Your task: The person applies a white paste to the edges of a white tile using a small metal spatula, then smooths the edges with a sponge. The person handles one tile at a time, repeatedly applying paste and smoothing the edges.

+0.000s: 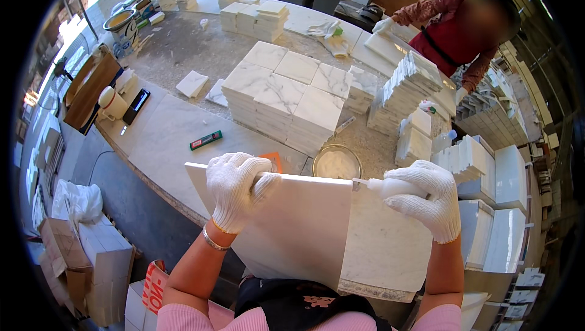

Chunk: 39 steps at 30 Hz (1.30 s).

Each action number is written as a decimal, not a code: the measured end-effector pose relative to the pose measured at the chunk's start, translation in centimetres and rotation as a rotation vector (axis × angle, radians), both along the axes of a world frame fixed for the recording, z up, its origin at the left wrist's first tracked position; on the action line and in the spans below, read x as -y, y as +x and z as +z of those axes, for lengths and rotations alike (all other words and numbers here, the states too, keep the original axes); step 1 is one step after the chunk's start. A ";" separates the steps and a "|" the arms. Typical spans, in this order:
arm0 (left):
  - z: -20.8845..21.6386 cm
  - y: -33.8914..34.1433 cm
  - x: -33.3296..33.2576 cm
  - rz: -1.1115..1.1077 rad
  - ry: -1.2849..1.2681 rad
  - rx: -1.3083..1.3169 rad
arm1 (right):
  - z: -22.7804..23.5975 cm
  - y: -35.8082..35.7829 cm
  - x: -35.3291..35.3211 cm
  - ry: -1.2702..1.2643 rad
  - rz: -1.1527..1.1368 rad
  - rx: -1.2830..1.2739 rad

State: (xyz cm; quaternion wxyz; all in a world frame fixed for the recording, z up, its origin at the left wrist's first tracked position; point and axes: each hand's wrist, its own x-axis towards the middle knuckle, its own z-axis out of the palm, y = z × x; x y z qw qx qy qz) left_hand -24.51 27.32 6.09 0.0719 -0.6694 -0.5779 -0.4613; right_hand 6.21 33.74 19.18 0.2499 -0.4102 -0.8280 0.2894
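My left hand (237,192), in a white knit glove, is closed around the upper edge of a white stone tile (298,224) that stands tilted up on its edge. In my right hand (434,200), gloved too, is a white squeeze bottle (399,188), lying sideways with its thin nozzle pointing left. The nozzle tip is at the tile's upper right corner; whether it touches, I cannot tell. A pale marble slab (384,249) lies to the right of the tile. Just beyond, a round tin (337,165) holds pale material, and an orange sheet (272,161) shows behind my left hand.
Stacked veined marble tiles (280,90) occupy the table's middle, with narrower stacks (405,90) on the right. A green box (205,140), a phone (136,106) and a bucket (122,26) are at left. Across the table, a co-worker in red (448,29) handles a slab (390,47). Cartons (103,264) stand lower left.
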 end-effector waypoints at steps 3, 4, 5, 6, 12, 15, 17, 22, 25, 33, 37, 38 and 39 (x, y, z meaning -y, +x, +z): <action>0.2 0.1 0.0 0.000 -0.004 0.008 | -0.1 -0.1 -0.1 -0.012 0.003 -0.007; 0.2 0.1 0.0 0.001 -0.004 0.006 | -0.1 -0.1 -0.1 -0.012 0.005 -0.009; 0.1 0.0 0.0 0.001 -0.003 0.004 | -0.1 -0.1 -0.1 -0.005 0.007 -0.008; 0.1 0.0 0.0 0.001 -0.002 0.003 | -0.1 -0.1 -0.1 0.001 0.008 -0.006; 0.1 0.1 0.0 0.009 -0.010 -0.009 | -0.4 0.1 -0.1 0.006 0.022 -0.028; 0.1 0.1 0.1 0.003 -0.012 -0.005 | -0.5 0.1 -0.2 0.005 0.015 -0.022; 0.2 0.1 0.1 0.006 -0.011 -0.004 | -0.6 0.2 -0.2 -0.002 0.012 -0.019; 0.2 0.2 0.1 -0.004 -0.018 0.008 | -0.7 0.4 -0.2 -0.037 -0.002 -0.040; 0.2 0.0 0.1 0.000 -0.020 0.001 | -0.5 0.4 -0.2 -0.083 -0.018 -0.027; -0.1 0.3 0.0 0.010 -0.030 -0.035 | -6.0 2.8 -2.6 -0.453 -0.204 -0.610; -0.7 0.4 -0.3 0.037 0.016 -0.036 | -12.6 6.0 -5.9 -0.475 -0.337 -0.646; -0.8 0.5 -0.3 0.035 0.013 -0.029 | -14.7 7.3 -6.5 -0.487 -0.359 -0.642; -0.8 0.6 -0.4 0.039 0.009 -0.025 | -16.6 8.4 -6.9 -0.451 -0.395 -0.613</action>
